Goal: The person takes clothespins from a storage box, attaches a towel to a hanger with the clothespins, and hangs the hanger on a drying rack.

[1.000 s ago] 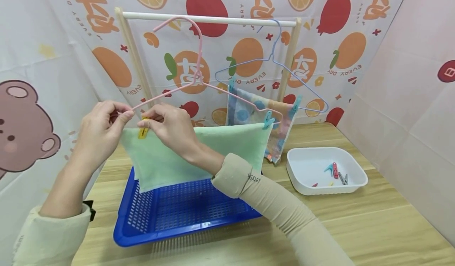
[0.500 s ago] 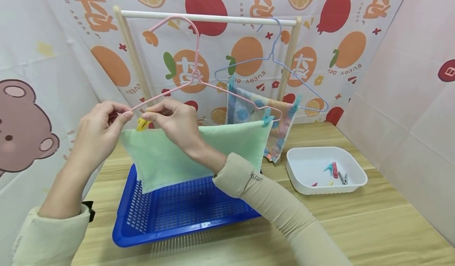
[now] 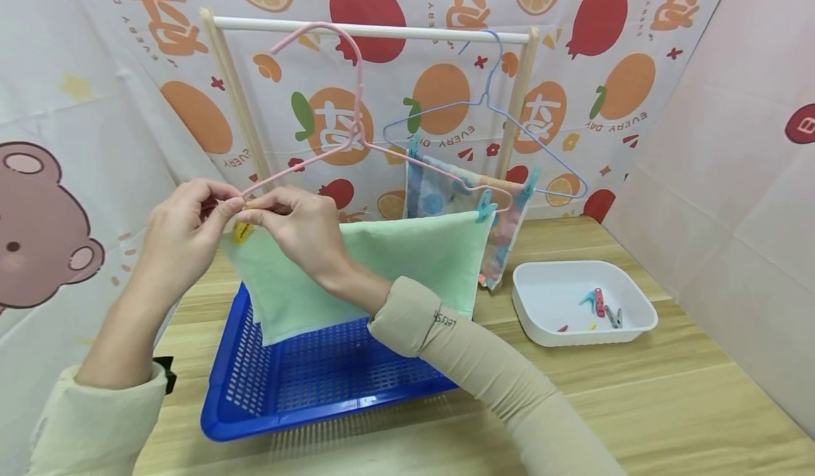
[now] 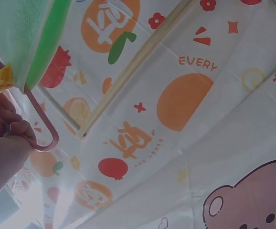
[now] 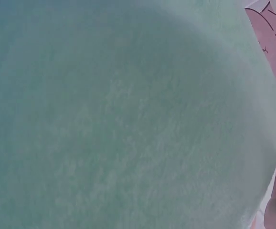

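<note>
My left hand (image 3: 185,232) pinches the left end of a pink clothes hanger (image 3: 299,167). Close beside it, my right hand (image 3: 302,234) pinches a yellow clothespin (image 3: 242,233) at the top left corner of a light green cloth (image 3: 395,257). A teal clothespin (image 3: 486,209) fastens the cloth's top right corner to the hanger. In the left wrist view, the hanger's bent end (image 4: 52,136) shows beside the left fingers, with the yellow clothespin at the cloth's edge. The cloth fills most of the right wrist view, hiding much of the right hand.
Below the cloth stands a blue perforated basket (image 3: 286,419). A white tray (image 3: 528,327) with several clothespins is at the right. Behind, a rack with a white rod (image 3: 395,32) carries a blue hanger (image 3: 538,143) with a patterned cloth (image 3: 433,193) clipped on.
My right hand lifted the yellow clothespin slightly, then moved it left and back down to the cloth's corner, close to my left hand. The pink hanger and green cloth shifted a little right.
</note>
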`<state>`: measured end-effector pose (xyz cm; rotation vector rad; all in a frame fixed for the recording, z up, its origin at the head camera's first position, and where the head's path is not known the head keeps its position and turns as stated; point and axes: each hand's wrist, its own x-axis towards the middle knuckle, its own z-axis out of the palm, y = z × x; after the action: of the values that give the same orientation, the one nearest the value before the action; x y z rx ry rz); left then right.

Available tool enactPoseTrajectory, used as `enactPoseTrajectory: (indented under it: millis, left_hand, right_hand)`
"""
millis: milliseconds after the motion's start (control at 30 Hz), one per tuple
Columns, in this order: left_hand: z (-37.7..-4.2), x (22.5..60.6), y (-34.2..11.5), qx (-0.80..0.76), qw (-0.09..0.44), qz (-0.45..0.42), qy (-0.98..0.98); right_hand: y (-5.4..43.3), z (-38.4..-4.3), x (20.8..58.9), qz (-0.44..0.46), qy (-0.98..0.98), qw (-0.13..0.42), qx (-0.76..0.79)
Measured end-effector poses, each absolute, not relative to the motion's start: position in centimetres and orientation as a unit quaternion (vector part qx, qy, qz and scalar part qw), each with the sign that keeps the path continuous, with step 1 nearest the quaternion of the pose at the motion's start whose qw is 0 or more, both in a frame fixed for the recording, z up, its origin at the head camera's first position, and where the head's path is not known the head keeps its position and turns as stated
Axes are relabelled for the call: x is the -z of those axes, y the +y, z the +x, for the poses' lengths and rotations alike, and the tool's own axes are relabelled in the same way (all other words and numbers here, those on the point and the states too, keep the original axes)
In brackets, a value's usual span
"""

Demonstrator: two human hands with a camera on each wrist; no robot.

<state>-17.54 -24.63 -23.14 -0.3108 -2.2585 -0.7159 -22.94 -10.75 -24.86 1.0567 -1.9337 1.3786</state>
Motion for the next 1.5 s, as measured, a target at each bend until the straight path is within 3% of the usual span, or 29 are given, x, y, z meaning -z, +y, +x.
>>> enactPoseTrajectory:
  millis: [367, 800, 1100, 1333, 1500]
  left_hand:
    - [-17.5, 23.3, -24.4, 0.279, 0.379, -0.134, -0.872]
    - [-17.8, 23.9, -24.6, 0.291, 0.402, -0.162, -0.853]
    - [-17.8, 23.9, -24.4, 0.297, 0.406, -0.161, -0.849]
    - [-18.0, 24.0, -24.1, 0.281, 0.419, -0.17, -0.847]
    - [-18.1, 23.9, -23.8, 0.28, 0.412, -0.169, -0.85]
  right_hand:
    - [-11.3, -23.2, 25.4, 0.374, -0.734, 0.265, -0.502]
    - [-11.5, -23.8, 25.1, 0.372, -0.751, 0.077, -0.54]
    - [-11.5, -24.2, 24.9, 0.375, -0.753, 0.07, -0.536]
    - [-11.9, -24.2, 25.2, 0.363, -0.7, 0.031, -0.614]
    - [-11.9, -24.1, 25.4, 0.346, -0.709, 0.058, -0.612]
